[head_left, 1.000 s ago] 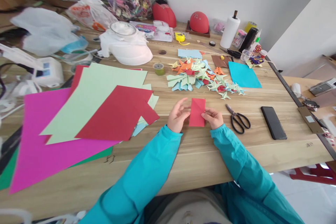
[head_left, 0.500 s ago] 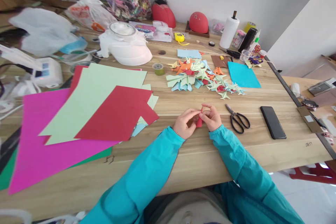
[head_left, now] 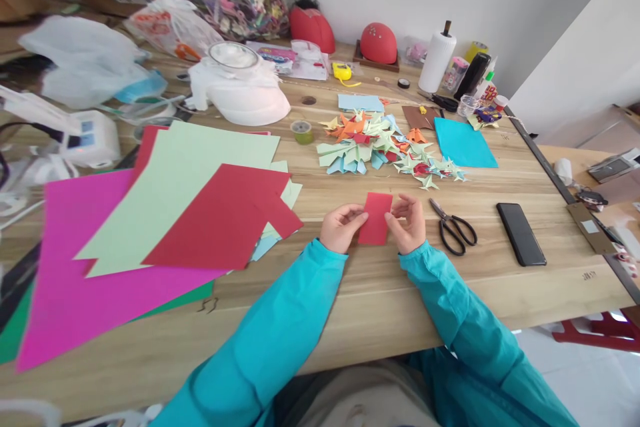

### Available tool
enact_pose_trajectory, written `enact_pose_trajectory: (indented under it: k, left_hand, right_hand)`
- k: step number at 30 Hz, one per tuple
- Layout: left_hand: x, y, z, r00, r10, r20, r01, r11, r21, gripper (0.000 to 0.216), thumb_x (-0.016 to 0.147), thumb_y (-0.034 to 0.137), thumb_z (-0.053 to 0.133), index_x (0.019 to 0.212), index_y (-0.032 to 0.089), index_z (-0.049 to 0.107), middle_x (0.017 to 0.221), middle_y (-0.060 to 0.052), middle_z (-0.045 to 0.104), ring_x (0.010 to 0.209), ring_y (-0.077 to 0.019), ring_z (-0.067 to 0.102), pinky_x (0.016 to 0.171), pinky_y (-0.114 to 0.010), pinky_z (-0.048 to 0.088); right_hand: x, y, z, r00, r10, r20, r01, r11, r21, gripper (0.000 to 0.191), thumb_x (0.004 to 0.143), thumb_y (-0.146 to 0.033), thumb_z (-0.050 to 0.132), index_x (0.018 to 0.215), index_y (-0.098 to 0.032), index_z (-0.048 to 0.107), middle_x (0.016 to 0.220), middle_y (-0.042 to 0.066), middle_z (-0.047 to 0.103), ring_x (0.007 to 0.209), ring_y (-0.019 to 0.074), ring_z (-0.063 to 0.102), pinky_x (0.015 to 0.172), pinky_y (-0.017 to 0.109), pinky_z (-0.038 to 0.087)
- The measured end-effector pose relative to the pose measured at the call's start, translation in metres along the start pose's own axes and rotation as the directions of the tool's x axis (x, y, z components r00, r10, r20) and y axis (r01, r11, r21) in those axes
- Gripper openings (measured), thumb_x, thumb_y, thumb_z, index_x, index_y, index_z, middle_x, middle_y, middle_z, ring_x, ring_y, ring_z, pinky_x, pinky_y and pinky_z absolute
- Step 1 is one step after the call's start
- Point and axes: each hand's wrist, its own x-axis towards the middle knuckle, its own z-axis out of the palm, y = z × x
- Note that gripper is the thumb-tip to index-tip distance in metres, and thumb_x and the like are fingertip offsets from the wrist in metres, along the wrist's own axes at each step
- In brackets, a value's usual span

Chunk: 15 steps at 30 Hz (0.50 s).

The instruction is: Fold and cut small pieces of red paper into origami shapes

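Observation:
A small red rectangle of paper (head_left: 376, 219) faces me, upright in shape, between my two hands. My left hand (head_left: 342, 225) pinches its left edge, thumb on the front. On the opposite edge, the thumb and fingers of my right hand (head_left: 408, 221) grip the same paper. Black-handled scissors (head_left: 453, 227) lie just right of my right hand. Beyond the hands sits a pile of folded paper pieces (head_left: 385, 143) in green, orange, blue and red. Large red sheets (head_left: 225, 213) and pale green sheets (head_left: 165, 193) lie to the left.
A black phone (head_left: 521, 233) lies at the right. A turquoise sheet (head_left: 466, 142) and a roll of tape (head_left: 302, 132) flank the folded pile. Under the left stack is a magenta sheet (head_left: 65, 280). A white bottle-like object (head_left: 437, 60) stands at the back.
The red paper, seen narrow and edge-on before, now shows its broad rectangular face. My hands have moved slightly apart to its two sides.

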Motion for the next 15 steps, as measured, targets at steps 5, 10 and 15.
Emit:
enact_pose_trajectory:
  k: [5,10,15]
  left_hand:
    - [0.0020,-0.0021,-0.0013,0.998,-0.068,-0.006,0.067,0.990,-0.121,0.035,0.049,0.035,0.077,0.074,0.014,0.063,0.062,0.001,0.061,0.061,-0.0129,0.058,0.060,-0.027,0.049]
    - [-0.0005,0.0026,-0.0014,0.998,-0.002,0.066,-0.001,0.999,0.045,0.032,0.049,0.034,0.076,0.071,0.014,0.065,0.061,0.000,0.063,0.058,-0.0117,0.056,0.061,-0.026,0.047]
    - [-0.0005,0.0042,-0.0018,0.998,-0.001,0.058,-0.004,0.996,0.092,0.032,0.048,0.037,0.076,0.068,0.014,0.066,0.062,-0.001,0.065,0.060,-0.0135,0.058,0.062,-0.027,0.048]
  right_hand:
    - [0.0027,0.0045,0.0042,0.908,0.335,0.251,-0.377,0.914,0.148,0.031,0.063,-0.044,0.064,0.076,-0.017,0.056,0.060,-0.001,0.057,0.045,0.0089,0.050,0.038,0.020,0.039]
    - [0.0029,0.0051,0.0043,0.894,0.373,0.247,-0.420,0.891,0.174,0.034,0.059,-0.050,0.065,0.064,-0.017,0.058,0.052,-0.002,0.059,0.036,0.0086,0.047,0.032,0.021,0.038]
    - [0.0032,0.0073,0.0019,0.909,0.337,0.246,-0.385,0.904,0.185,0.031,0.061,-0.046,0.067,0.069,-0.017,0.062,0.054,0.000,0.063,0.045,0.0123,0.056,0.039,0.023,0.045]
